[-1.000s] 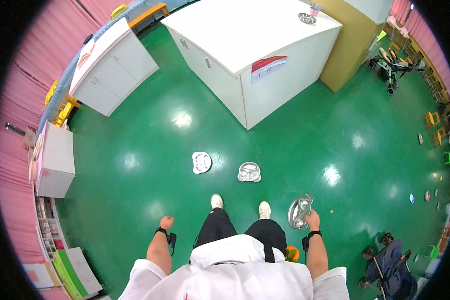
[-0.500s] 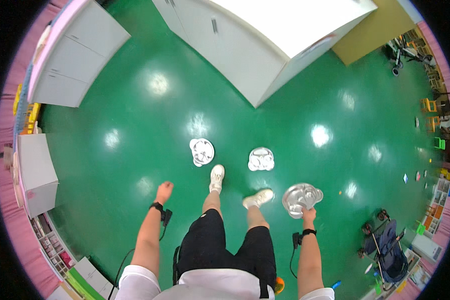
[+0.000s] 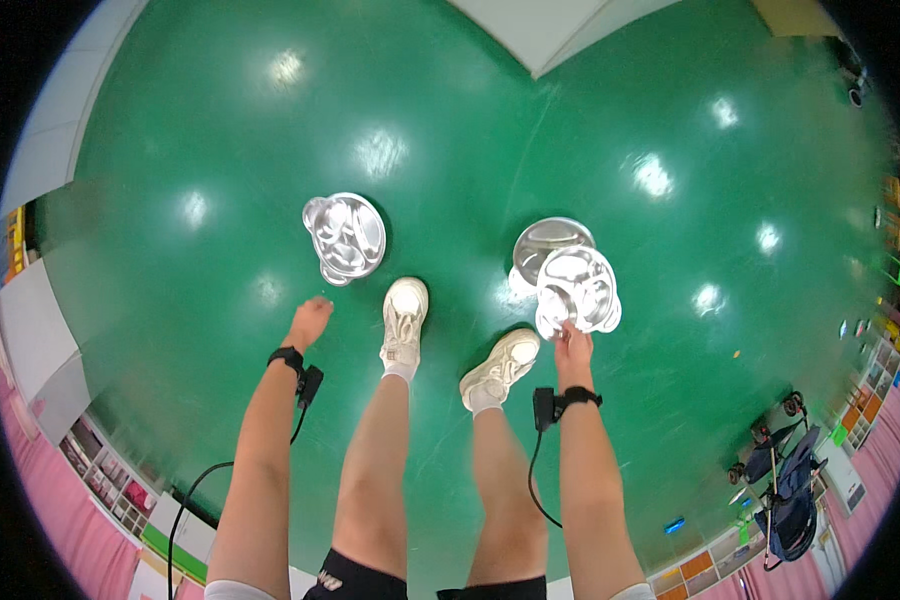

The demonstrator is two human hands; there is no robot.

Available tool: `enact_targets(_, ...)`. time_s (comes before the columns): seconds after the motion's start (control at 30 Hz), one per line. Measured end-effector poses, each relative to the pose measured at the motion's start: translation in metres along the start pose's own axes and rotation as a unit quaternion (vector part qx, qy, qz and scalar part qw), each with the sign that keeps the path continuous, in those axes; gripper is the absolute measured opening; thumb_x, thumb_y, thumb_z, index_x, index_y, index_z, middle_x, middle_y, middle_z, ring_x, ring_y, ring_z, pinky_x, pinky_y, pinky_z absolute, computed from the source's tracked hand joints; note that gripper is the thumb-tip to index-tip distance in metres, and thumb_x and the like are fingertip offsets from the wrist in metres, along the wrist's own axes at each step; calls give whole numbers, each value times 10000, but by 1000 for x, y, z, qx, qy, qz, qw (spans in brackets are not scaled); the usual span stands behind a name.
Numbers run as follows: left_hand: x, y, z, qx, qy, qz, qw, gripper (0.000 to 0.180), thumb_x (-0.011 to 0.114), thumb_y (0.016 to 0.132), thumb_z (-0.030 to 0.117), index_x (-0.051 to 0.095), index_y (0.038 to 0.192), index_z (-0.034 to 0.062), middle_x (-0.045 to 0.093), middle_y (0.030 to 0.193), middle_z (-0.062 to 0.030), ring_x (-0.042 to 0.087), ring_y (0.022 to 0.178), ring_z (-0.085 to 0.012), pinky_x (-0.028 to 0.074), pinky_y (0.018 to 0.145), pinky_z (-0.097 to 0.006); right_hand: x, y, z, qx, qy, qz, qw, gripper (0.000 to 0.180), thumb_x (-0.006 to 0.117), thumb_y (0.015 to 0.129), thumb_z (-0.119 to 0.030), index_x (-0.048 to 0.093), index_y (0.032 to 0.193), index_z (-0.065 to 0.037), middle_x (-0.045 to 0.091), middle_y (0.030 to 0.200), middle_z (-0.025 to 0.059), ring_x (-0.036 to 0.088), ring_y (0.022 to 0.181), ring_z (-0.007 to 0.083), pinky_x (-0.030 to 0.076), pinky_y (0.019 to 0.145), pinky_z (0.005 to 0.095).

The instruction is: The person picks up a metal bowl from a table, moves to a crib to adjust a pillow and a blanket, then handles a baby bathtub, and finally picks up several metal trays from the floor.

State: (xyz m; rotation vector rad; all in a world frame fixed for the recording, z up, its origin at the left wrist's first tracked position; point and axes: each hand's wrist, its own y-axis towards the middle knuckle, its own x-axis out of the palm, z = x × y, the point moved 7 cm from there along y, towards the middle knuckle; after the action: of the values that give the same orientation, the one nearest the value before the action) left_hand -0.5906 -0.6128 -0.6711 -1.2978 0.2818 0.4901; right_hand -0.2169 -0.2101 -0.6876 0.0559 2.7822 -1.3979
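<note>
Right hand (image 3: 574,345) of the person gripped the near edge of a shiny silver metal tray (image 3: 582,268), round in outline, with small ear-like lobes on its rim and several rounded compartments that caught the light. This held tray was out in front of the right foot, seen overlapping a second silver metal divided tray (image 3: 552,234) and hiding part of it; whether the two touched could not be told. Left hand (image 3: 312,322), curled into a loose fist, hung near a third silver metal tray with ear-like lobes (image 3: 355,235), which lay face up on the glossy green floor (image 3: 450,180). One cream lace-up shoe (image 3: 404,318) stood just beside that third tray, and the other cream shoe (image 3: 505,365), turned outward, was close to the held one. Black straps (image 3: 580,397) with small black boxes and cables circled both wrists. Farther off were a white cabinet's corner (image 3: 532,25) ahead and a dark blue folding stroller (image 3: 795,490) at the right.
</note>
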Motion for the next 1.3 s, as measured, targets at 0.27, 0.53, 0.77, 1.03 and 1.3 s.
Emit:
enact_targets(0.27,-7,96,-79,-3,-95,150,984,432,541,768,281,496,1091,-3,606,894,-173,576,849,-306,439,752,-366,59,21,93,33,139,13,990,353,536,737,97,469,1038,-75,531,905,40,508,721,120,458,651,235)
enact_targets(0.53,-30,105,-78,-45,5,381,923,496,638,685,264,468,1033,-46,552,919,-201,538,848,-320,420,768,-377,76,29,77,-15,93,-6,996,279,528,807,33,457,1062,-54,534,910,71,533,721,145,503,646,310)
enact_targets(0.77,0,127,-77,-74,-119,234,962,339,625,675,257,556,862,-16,616,813,-160,591,798,-311,446,725,-365,54,58,87,-22,-59,103,993,197,552,814,-39,448,972,18,530,907,106,550,723,171,491,612,320)
enact_targets(1.03,-8,101,-39,7,-295,273,916,200,587,708,107,560,849,-33,608,749,-78,533,640,-128,431,598,-274,46,44,91,-59,-368,269,888,528,685,653,-164,387,1046,24,496,944,187,555,749,287,468,672,363)
enact_targets(1.3,35,18,188,244,-7,150,958,144,573,682,126,552,782,26,524,597,-106,510,529,-240,421,521,-316,-36,45,99,-3,-383,128,915,415,650,705,-236,498,989,24,553,945,175,542,835,251,429,768,341)
